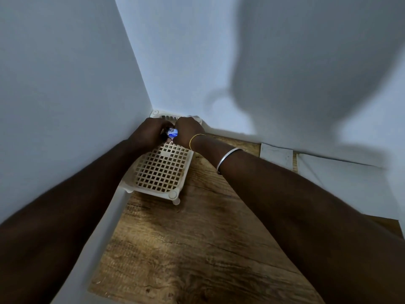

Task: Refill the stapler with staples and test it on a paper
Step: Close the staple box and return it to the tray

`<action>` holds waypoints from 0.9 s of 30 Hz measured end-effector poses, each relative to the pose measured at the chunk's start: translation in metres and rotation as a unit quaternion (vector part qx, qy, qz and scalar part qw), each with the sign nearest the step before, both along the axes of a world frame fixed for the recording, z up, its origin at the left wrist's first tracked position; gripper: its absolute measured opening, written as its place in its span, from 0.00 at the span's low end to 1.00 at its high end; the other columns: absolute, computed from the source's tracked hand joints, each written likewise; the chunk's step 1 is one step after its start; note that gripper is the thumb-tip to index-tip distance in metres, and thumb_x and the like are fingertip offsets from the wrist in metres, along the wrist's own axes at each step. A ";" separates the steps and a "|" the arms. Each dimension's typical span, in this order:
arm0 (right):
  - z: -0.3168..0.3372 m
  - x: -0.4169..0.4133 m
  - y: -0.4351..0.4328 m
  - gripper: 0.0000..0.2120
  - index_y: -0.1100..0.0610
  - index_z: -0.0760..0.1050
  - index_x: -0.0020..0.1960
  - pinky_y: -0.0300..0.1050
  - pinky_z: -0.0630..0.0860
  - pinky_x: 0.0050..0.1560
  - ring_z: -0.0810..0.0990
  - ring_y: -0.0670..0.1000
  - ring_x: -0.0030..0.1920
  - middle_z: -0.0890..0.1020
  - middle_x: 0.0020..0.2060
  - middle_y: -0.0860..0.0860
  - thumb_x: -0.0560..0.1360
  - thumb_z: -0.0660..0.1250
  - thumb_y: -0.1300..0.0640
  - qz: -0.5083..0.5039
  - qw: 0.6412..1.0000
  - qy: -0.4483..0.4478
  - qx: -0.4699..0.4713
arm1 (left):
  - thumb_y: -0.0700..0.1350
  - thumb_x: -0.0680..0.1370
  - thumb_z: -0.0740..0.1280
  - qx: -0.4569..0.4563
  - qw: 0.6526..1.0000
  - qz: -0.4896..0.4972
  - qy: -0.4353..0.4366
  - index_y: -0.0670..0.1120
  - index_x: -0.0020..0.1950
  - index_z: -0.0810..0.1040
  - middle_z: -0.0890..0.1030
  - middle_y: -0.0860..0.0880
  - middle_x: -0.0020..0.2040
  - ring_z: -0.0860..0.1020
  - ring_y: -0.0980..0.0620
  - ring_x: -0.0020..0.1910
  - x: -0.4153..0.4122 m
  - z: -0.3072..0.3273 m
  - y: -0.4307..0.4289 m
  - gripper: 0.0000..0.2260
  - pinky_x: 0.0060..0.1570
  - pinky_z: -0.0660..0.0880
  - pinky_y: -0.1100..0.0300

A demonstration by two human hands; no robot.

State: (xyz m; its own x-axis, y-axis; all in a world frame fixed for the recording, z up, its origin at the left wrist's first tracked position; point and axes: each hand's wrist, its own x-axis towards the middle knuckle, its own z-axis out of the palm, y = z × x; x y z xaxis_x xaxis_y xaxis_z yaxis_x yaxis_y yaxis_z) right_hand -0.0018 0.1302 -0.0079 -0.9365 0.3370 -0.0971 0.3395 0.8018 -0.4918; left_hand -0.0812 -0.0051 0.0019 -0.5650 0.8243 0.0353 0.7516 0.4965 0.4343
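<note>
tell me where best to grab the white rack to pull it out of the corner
Take the rack by its near rim, beside the round corner post, coming from the person's side. Its left and far sides sit close against the walls, and both hands, left and right, are busy with a small blue-and-white box over its far end.

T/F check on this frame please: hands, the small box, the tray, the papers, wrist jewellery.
1. Both hands meet over the far end of the cream plastic lattice tray. True.
2. The left hand and right hand hold a small blue-and-white box between them. True.
3. The tray sits mid-table, away from the walls. False: it is tucked into the wall corner.
4. The silver bangle is on the left arm. False: right arm.
5. White paper sheets lie on the wooden tabletop by the right wall. True.
</note>
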 end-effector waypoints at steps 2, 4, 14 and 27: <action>0.001 0.001 0.002 0.14 0.60 0.79 0.52 0.43 0.69 0.40 0.83 0.56 0.51 0.84 0.50 0.57 0.71 0.75 0.54 0.000 1.000 0.004 0.005 | 0.37 0.71 0.75 0.005 1.000 -0.005 0.003 0.42 0.59 0.83 0.85 0.41 0.54 0.82 0.42 0.54 -0.001 0.002 0.000 0.16 0.55 0.78 0.49; 0.003 0.004 0.000 0.14 0.59 0.79 0.52 0.44 0.69 0.41 0.82 0.56 0.51 0.84 0.49 0.56 0.71 0.75 0.53 0.002 1.000 0.015 0.023 | 0.37 0.71 0.76 0.024 1.000 -0.009 0.000 0.43 0.59 0.84 0.86 0.42 0.54 0.83 0.44 0.53 -0.001 0.004 -0.002 0.16 0.55 0.78 0.52; 0.007 0.040 -0.028 0.11 0.58 0.81 0.50 0.44 0.70 0.40 0.81 0.57 0.51 0.80 0.50 0.56 0.70 0.74 0.55 0.012 0.990 0.100 0.094 | 0.36 0.69 0.77 0.047 0.998 -0.008 0.031 0.47 0.56 0.86 0.84 0.44 0.47 0.82 0.44 0.45 0.026 0.014 -0.030 0.17 0.46 0.78 0.50; -0.005 0.074 -0.056 0.11 0.57 0.82 0.48 0.51 0.75 0.49 0.82 0.59 0.50 0.83 0.47 0.56 0.72 0.73 0.50 0.031 0.990 0.090 0.105 | 0.36 0.71 0.76 0.017 1.000 0.020 -0.008 0.43 0.61 0.83 0.84 0.43 0.53 0.82 0.45 0.50 0.067 -0.004 -0.063 0.19 0.51 0.78 0.48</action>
State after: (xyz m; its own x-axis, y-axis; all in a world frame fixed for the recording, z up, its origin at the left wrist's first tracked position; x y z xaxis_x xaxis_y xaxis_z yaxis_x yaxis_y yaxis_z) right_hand 0.0724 0.0743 -0.0128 -0.9515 0.2740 0.1400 0.2089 0.9093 -0.3600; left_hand -0.0142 -0.0685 -0.0020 -0.5983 0.7995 0.0530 0.7238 0.5109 0.4638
